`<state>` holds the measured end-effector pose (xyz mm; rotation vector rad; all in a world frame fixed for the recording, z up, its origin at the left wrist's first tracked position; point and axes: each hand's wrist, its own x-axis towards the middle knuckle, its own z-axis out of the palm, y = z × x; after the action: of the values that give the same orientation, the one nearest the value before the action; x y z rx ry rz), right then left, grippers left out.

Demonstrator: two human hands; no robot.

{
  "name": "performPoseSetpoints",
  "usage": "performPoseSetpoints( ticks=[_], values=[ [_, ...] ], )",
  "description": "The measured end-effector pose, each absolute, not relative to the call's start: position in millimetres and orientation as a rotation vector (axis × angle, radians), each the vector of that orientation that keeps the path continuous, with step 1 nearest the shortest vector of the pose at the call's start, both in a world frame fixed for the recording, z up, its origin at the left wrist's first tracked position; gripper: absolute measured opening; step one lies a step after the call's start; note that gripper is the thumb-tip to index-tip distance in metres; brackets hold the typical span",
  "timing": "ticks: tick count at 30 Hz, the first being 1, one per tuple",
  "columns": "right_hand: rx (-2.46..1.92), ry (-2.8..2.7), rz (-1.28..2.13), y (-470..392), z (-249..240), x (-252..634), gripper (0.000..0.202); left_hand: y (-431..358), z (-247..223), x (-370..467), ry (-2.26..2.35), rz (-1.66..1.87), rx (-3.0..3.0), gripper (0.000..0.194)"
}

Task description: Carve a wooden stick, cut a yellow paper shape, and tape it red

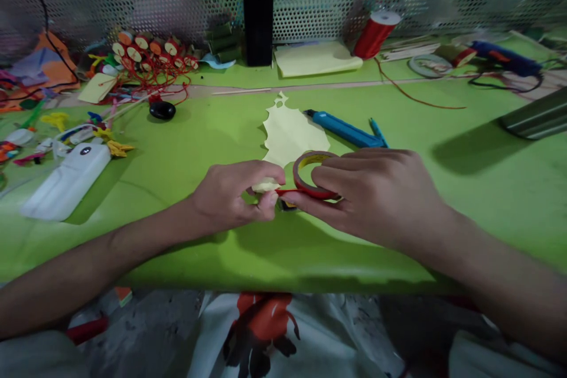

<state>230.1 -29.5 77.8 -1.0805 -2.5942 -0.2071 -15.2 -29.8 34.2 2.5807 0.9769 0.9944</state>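
Observation:
My left hand (pixel 233 194) is closed in a pinch on a small pale yellow paper piece (pixel 266 185). A roll of red tape (pixel 305 180) is gripped in my right hand (pixel 381 192), with the fingers through and around its ring. From the roll a short red strip runs left to the paper piece. Just beyond the hands lies a pale yellow paper cutout (pixel 295 130) with scalloped edges and small holes at its tip. To its right rests a blue utility knife (pixel 348 129). A small dark object (pixel 287 205), partly hidden, sits below my fingertips.
At the back stand a black phone (pixel 258 23) and a spool of red cord (pixel 374 35), with folded yellow paper (pixel 316 59) between them. A white power bank (pixel 68 180) lies left, a glue gun (pixel 505 59) and a metal cylinder (pixel 538 115) right.

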Motion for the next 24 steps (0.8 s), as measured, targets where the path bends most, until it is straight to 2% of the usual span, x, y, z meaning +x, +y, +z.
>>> performPoseSetpoints(
  ticks=[7,13,19,24],
  values=[
    [-1.138,-2.547,-0.182,-31,76,229,0.063,-31,35,-13,0.923,1.011,2.69,0.018],
    [-1.321,-2.529,0.057,-26,74,224,0.062,-33,34,-13,0.954,1.039,2.734,0.017],
    [-1.365,-2.526,0.251,-19,74,224,0.058,-35,32,-15,1.008,0.992,2.653,0.031],
    [-1.286,-2.526,0.234,-15,71,225,0.07,-36,33,-18,1.028,0.843,2.552,0.037]
  ],
)
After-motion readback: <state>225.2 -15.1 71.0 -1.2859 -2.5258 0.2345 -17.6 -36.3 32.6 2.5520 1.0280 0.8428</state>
